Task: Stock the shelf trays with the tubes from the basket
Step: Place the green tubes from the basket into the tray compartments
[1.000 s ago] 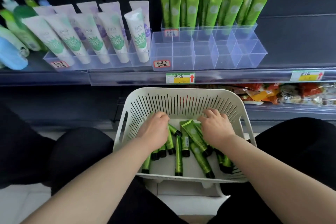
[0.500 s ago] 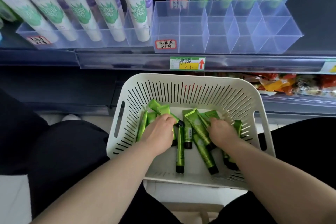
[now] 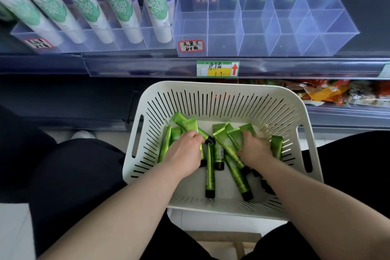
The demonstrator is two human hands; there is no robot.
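Green tubes [image 3: 190,125] now raised, left hand [image 3: 185,151] gripping some, right hand [image 3: 254,150] gripping others, white tubes [image 3: 157,6] reading 美加净

white tubes [image 3: 156,21]: upper left, leaning | price tag [image 3: 218,68]: centre, red arrow | snack packets [image 3: 322,93]: right, lower level

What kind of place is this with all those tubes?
Most likely a shop. A green and yellow paper price label with a red arrow sits on the shelf edge, tall white tubes stand in rows in a clear plastic divided tray, and bright snack packets lie on the shelf below.
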